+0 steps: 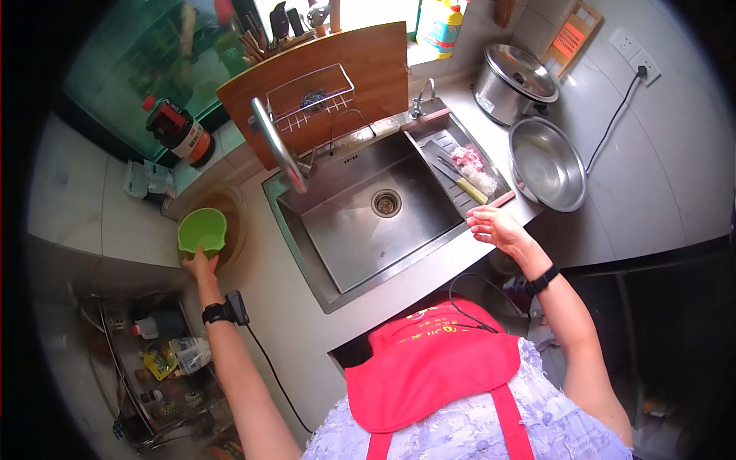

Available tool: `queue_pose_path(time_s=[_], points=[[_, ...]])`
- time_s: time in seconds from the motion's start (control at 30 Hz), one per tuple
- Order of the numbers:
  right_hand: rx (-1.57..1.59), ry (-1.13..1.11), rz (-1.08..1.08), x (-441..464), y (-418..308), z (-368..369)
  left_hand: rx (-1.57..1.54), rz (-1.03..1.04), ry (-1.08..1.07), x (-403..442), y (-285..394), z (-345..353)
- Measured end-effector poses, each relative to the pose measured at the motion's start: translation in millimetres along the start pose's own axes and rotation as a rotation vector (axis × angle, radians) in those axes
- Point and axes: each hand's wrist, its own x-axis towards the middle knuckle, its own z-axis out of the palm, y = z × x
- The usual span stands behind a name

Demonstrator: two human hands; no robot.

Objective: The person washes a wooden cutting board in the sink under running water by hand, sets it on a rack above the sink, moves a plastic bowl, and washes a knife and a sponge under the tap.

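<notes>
My left hand grips the near rim of a green bowl, which is over a round brownish basin at the left of the counter. Over the front right edge of the steel sink, my right hand is held with its fingers apart and nothing in it. Just beyond its fingertips, a knife with a yellowish handle lies on the ribbed side tray. Pink and white food pieces are beside the knife.
A faucet arches over the sink's left part. Behind it a wooden board leans upright with a wire rack. At the right are a steel bowl and a lidded cooker. A dark bottle stands at the back left.
</notes>
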Motion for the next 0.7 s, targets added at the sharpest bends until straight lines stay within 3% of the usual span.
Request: queue_pose_path(time_s=[0.13,0.23,0.33,0.47,0.7], points=[[-0.292,0.123,-0.045,55.2,-4.6,-29.4,0.092,0.068,0.097,-47.9,3.4,0.5],[-0.899,0.274,-0.267,126.3,4.9,-66.2,0.006,0.055,0.065,-105.1,4.7,7.1],[-1.366,0.353,-0.264,155.2,1.4,-71.1,-0.047,-0.028,-0.119,-154.3,2.6,20.4],[-1.553,0.344,-0.143,183.9,8.6,-74.6,-0.045,-0.074,-0.208,-195.6,-7.4,40.6],[-1.774,0.433,-0.306,221.0,23.0,-81.5,-0.041,-0.134,-0.271,-230.1,-22.0,77.8]])
